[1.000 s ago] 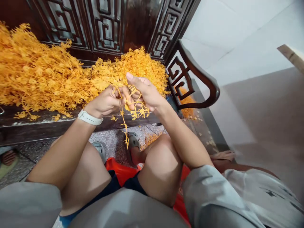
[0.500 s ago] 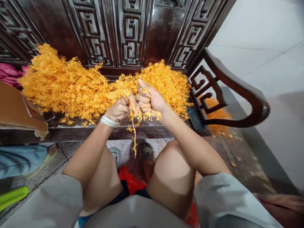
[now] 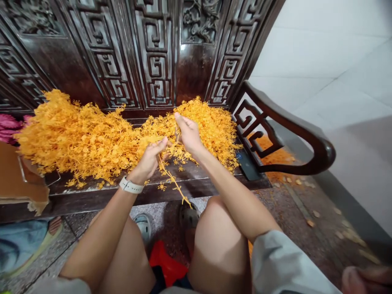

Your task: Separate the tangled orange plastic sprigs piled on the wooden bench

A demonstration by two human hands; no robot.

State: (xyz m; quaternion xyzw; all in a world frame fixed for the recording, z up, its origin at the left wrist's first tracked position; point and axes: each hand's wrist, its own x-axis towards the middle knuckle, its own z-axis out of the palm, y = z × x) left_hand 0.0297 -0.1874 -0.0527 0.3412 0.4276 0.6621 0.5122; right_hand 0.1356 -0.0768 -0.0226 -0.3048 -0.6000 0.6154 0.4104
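My left hand [image 3: 152, 159], with a white band at the wrist, is closed on a thin yellow artificial flower stem [image 3: 172, 178]. The stem slants down to the right past the bench edge and carries a few small offshoots. My right hand [image 3: 189, 134] is just to the right, thumb stretched up, its other fingertips partly hidden. Yellow florets [image 3: 181, 154] show right below it; whether they are held, I cannot tell. Behind both hands a large heap of yellow artificial flowers [image 3: 82, 139] lies along the dark wooden bench [image 3: 101, 200].
A carved armrest [image 3: 306, 141] closes the bench on the right, with a dark phone [image 3: 249, 165] beside it. At left are a cardboard box [image 3: 18, 175] and pink material [image 3: 9, 126]. Orange bits [image 3: 275, 153] litter the floor. Another person's hand [image 3: 364, 279] shows at lower right.
My hands have drawn apart, and the florets bunched between them are gone from there. The stem in my left hand now hangs slantwise. The camera view has also shifted.
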